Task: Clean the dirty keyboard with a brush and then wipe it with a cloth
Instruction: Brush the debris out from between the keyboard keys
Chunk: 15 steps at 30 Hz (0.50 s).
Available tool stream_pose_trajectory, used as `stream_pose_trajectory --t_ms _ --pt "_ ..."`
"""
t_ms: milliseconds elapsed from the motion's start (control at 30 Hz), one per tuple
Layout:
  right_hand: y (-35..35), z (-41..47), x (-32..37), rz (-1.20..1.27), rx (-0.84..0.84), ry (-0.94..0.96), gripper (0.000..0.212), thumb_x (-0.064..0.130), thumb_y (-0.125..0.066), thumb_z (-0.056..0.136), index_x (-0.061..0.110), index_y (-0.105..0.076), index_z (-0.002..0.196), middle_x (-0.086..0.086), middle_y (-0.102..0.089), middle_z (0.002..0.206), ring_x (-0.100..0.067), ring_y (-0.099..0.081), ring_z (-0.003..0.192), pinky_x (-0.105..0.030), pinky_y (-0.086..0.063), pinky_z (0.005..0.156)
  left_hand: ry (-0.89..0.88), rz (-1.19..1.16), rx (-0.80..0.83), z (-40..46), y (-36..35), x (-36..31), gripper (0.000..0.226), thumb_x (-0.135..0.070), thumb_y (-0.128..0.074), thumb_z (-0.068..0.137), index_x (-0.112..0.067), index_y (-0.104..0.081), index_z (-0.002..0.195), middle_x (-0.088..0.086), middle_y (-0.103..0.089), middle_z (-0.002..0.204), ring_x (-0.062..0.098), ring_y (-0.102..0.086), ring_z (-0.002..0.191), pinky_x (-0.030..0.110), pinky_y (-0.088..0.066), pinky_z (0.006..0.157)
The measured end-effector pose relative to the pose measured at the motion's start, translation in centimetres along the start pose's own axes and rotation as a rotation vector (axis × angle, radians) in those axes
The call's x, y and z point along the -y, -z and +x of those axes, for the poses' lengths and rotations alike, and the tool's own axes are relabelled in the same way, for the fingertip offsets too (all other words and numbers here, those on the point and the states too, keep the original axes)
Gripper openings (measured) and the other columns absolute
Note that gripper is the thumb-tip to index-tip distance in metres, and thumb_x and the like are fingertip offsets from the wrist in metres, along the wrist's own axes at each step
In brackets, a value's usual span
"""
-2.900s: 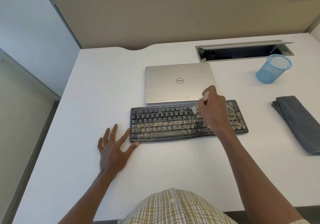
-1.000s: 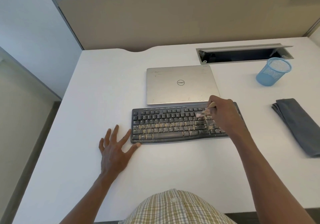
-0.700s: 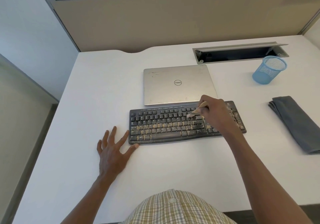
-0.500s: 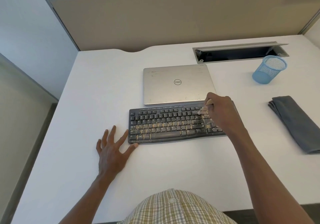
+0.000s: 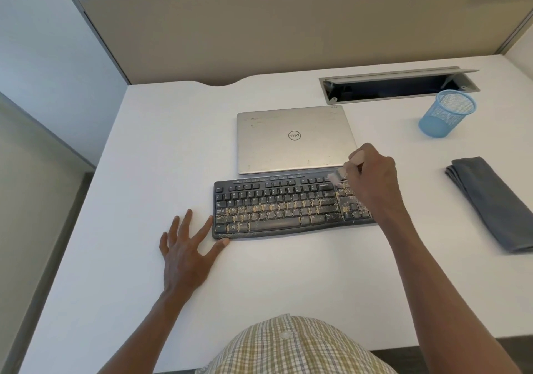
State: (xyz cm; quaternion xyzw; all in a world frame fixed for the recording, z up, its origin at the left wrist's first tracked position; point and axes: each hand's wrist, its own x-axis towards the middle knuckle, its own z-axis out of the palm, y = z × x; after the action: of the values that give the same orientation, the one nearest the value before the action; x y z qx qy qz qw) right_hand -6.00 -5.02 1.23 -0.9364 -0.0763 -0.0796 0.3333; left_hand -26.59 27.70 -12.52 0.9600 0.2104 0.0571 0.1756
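Fingers of the right hand [image 5: 375,176] are curled round the pale wooden handle of a small brush [image 5: 343,170], thumb and forefinger pinching it near the top. Its light bristle head points down and to the left, at the upper row of the black, crumb-strewn keyboard [image 5: 277,209], just left of the number-pad block; whether the bristles touch the keys cannot be told. The hand and forearm cover the keyboard's right end.

Tan grit lies thickest over the middle and lower key rows and on the number-pad side; the top function row looks cleaner.

The left hand [image 5: 187,249] lies flat on the white desk [image 5: 144,171], fingers spread and straight, holding nothing. Its thumb tip touches the keyboard's near-left corner, and the forefinger lies just beside the left edge.

A closed silver laptop [image 5: 291,138] with a round logo lies directly behind the keyboard, their edges nearly meeting. The folded dark grey cloth [image 5: 490,200] lies well to the right of the keyboard, untouched. A light blue mesh pen cup [image 5: 445,113] stands upright at the far right, near an open grey cable tray [image 5: 398,86] recessed in the desk. A beige partition panel [image 5: 288,27] backs the desk. A checked shirt [image 5: 294,347] shows at the bottom edge.
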Motion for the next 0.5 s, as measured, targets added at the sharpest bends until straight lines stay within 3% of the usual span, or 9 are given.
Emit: stream_pose_trajectory --t_ms 133,333,500 --pt "-1.9 0.0 1.0 0.044 -0.072 -0.041 0.01 0.013 -0.058 0.091 0.004 -0.056 0.096 -0.005 -0.062 0.074 -0.019 -0.058 0.06 -0.03 -0.048 0.052 0.002 -0.002 0.0 0.0 0.0 -0.1 0.075 -0.086 -0.036 0.083 -0.047 -0.05 0.145 0.002 -0.024 0.167 0.026 -0.011 0.156 0.051 -0.008 0.124" --pt "-3.9 -0.9 0.5 -0.044 0.034 0.002 0.009 0.011 -0.058 0.092 0.006 -0.05 0.091 -0.002 -0.055 0.064 -0.01 -0.052 0.052 -0.022 -0.039 0.04 0.0 0.005 -0.001 0.1 0.0 0.0 0.075 -0.085 -0.037 0.083 -0.046 -0.05 0.145 0.003 -0.024 0.167 0.027 -0.012 0.156 0.051 -0.009 0.124" --pt "-3.5 -0.4 0.9 0.002 0.013 0.008 0.007 0.01 -0.056 0.093 0.005 -0.052 0.095 -0.005 -0.057 0.068 -0.02 -0.056 0.054 -0.028 -0.043 0.042 -0.001 0.005 0.003 0.1 0.0 0.0 0.075 -0.086 -0.036 0.083 -0.047 -0.049 0.146 0.002 -0.023 0.168 0.026 -0.01 0.156 0.05 -0.008 0.124"
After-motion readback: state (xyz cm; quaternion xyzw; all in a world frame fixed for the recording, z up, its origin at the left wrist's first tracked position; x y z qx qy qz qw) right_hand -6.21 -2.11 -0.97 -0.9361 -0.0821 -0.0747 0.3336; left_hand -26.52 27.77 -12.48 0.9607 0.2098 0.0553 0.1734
